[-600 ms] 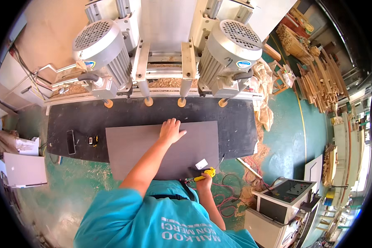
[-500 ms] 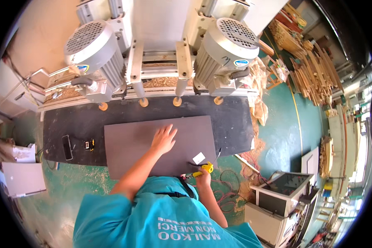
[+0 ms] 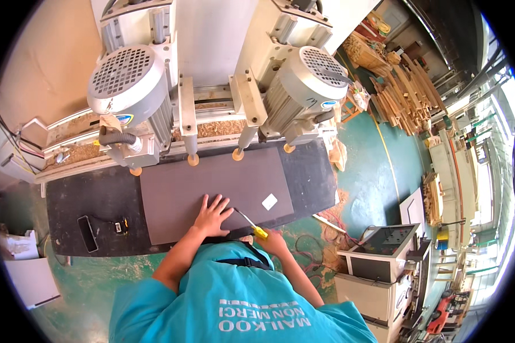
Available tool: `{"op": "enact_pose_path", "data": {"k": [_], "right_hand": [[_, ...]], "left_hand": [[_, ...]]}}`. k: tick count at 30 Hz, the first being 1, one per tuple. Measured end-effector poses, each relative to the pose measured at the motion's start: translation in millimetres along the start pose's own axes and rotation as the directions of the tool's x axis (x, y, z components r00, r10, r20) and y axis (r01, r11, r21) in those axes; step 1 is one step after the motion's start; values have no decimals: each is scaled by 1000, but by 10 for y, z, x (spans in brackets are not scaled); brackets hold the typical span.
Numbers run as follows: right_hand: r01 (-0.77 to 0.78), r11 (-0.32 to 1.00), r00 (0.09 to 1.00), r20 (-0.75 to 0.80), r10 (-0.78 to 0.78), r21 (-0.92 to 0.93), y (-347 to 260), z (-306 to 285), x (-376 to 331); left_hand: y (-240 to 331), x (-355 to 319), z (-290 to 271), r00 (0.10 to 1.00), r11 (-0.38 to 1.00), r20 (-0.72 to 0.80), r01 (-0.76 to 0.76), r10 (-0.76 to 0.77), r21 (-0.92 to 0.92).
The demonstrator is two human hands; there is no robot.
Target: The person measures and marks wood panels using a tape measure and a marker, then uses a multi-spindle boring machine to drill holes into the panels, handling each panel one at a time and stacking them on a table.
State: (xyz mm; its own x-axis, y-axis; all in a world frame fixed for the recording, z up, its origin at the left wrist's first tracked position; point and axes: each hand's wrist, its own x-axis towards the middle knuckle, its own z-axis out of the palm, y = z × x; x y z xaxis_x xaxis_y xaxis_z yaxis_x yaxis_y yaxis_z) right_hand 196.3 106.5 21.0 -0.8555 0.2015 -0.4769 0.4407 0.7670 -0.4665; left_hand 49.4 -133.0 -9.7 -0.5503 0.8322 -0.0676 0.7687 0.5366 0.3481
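My left hand (image 3: 212, 217) lies on a flat brown-grey panel (image 3: 212, 177) near its front edge, fingers spread and nothing held. The panel rests on a dark worktable (image 3: 312, 183), its far edge by the round-footed posts of the machine. In my right hand (image 3: 273, 242) is a yellow air blow gun (image 3: 260, 232), closed in the fingers at the panel's front edge. Its thin nozzle points over the panel toward my left hand. A white label (image 3: 269, 201) sits on the panel's right part.
Two grey motors (image 3: 126, 80) (image 3: 309, 80) stand behind the table amid wood shavings (image 3: 217, 128). A phone (image 3: 87, 233) and a tape measure (image 3: 121, 226) lie at the table's left. To the right are a control cabinet (image 3: 377, 251) and piled wood strips (image 3: 409, 97).
The panel has slid away from me, toward the machine. My left hand is now nearer its front edge. The blow gun has turned, its nozzle now pointing up and left.
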Motion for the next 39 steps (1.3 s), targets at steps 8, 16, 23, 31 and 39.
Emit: {"op": "enact_pose_path", "data": {"k": [8, 16, 23, 31, 39], "right_hand": [[-30, 976, 996, -93, 10, -214, -568, -163, 276], [220, 838, 921, -177, -348, -499, -946, 110, 844], [619, 723, 768, 42, -639, -307, -1214, 416, 832], [800, 598, 591, 246, -768, -55, -1267, 283, 821], [826, 543, 556, -57, -829, 152, -2372, 63, 626]], "left_hand": [[-326, 138, 144, 991, 996, -126, -51, 42, -72], [-267, -376, 380, 891, 980, -415, 132, -184, -151], [-992, -1839, -260, 230, 454, -697, 878, -680, -153], [-1371, -2214, -75, 70, 213, -314, 867, -947, -450], [33, -840, -539, 493, -314, -8, -566, -870, -762]]}}
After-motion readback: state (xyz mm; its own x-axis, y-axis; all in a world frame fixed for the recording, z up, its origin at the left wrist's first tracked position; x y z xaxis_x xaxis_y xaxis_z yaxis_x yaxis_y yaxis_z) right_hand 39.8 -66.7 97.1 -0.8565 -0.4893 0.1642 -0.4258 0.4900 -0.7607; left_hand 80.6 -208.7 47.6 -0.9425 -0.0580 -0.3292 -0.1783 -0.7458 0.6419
